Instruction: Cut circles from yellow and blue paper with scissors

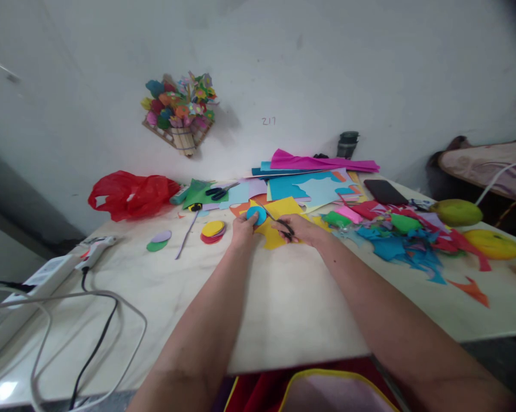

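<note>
My left hand (243, 228) is closed on a blue paper circle (256, 214) laid over a yellow paper sheet (279, 226), pinching both near the middle of the table. My right hand (298, 230) grips black-handled scissors (279, 220), whose blades point left and up toward the blue circle over the yellow sheet. Both forearms reach in from the near edge.
A stack of cut paper circles (212, 231) and a green and lilac pair (158, 242) lie to the left. Paper scraps (404, 240), coloured sheets (313, 183), a phone (384, 191), a red plastic bag (131, 194), second scissors (218, 192), fruit (457, 212) and a power strip with cables (47, 272) surround them.
</note>
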Motion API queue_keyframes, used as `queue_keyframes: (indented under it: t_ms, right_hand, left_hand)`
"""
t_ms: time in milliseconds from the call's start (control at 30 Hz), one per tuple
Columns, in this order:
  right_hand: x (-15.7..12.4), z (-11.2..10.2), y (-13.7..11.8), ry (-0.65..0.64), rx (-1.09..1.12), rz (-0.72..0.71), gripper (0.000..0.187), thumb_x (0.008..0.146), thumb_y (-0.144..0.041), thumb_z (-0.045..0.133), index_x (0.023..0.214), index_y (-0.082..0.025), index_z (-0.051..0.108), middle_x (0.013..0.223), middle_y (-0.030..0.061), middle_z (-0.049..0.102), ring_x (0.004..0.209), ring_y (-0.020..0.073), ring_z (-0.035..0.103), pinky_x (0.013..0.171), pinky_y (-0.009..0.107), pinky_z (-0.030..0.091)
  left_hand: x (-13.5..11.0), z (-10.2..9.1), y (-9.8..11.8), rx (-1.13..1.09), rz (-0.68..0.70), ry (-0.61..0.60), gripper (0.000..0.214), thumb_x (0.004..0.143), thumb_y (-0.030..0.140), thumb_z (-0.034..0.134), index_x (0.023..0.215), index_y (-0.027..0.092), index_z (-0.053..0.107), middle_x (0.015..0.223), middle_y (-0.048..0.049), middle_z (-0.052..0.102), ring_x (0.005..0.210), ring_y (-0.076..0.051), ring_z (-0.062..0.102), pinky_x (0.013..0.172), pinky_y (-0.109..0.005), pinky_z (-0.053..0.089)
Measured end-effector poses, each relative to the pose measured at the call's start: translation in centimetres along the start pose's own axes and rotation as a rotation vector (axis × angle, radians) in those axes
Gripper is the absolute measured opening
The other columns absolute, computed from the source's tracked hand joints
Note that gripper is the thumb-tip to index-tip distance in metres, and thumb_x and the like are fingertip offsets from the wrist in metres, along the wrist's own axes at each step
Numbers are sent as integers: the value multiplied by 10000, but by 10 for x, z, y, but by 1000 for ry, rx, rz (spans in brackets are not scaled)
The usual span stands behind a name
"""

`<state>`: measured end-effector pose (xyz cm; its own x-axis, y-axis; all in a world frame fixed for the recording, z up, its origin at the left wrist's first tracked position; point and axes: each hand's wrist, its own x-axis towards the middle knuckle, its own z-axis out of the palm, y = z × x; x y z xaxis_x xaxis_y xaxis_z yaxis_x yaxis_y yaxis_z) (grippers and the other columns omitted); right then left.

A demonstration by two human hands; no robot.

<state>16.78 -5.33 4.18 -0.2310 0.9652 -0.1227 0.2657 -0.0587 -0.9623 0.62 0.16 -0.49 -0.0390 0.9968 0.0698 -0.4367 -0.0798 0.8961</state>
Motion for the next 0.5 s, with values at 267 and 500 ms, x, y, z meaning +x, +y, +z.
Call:
queue_keyframes:
  t_ms: [267,500]
  right_hand:
    - [2,1,2,21,5,7,248,865,-185,657,658,-166,522,514,-32,510,386,65,452,375,208,232]
    - [8,2,5,27,70,28,282,833,-208,673,620,-181,489,487,-43,473,396,68,411,405,212,290]
  left_hand:
    - [0,2,2,-7,-2,19,259,585,300,851,699,166,662,689,-20,660,644,-156,617,748,-329,538]
    - [-1,2,2,-24,3,21,233,595,276,848,678,150,670,678,-31,662,618,-145,618,806,-336,541]
